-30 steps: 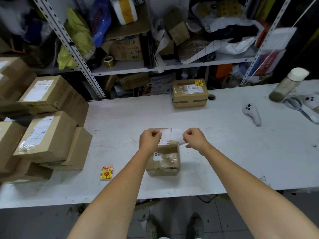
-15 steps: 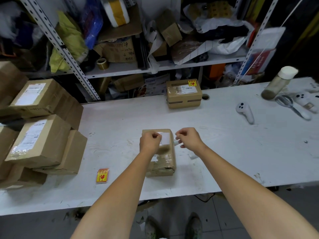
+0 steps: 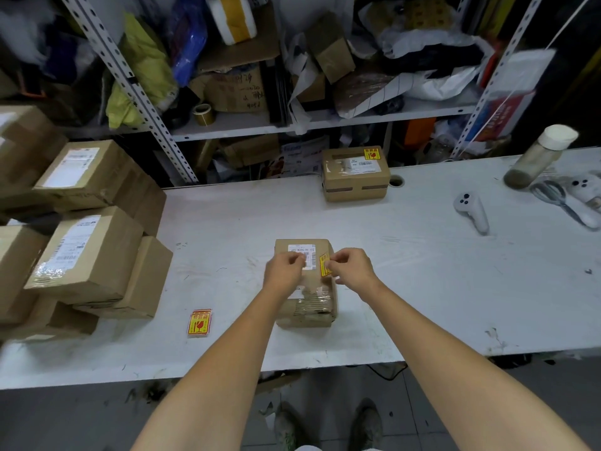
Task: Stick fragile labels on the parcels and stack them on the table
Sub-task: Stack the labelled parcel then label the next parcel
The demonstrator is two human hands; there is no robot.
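A small brown parcel (image 3: 310, 309) with a white shipping label lies on the white table (image 3: 422, 288) in front of me. My right hand (image 3: 353, 268) pinches a yellow and red fragile label (image 3: 324, 264) and holds it against the parcel's top right. My left hand (image 3: 283, 271) is over the parcel's top left, its curled fingers pinching what looks like a small white piece of backing paper. A second parcel (image 3: 354, 180), which carries a fragile label (image 3: 371, 154), stands at the table's far edge. A small pile of fragile labels (image 3: 199, 322) lies to the near left.
Several brown parcels (image 3: 84, 252) are piled at the table's left end. On the right lie a white controller (image 3: 471, 211), scissors (image 3: 553, 193) and a capped bottle (image 3: 540, 156). Cluttered metal shelves (image 3: 227, 125) stand behind the table.
My hands came down from holding a white sheet above the parcel. The yellow label has come away from its backing, and my right hand now holds it on the parcel's top.
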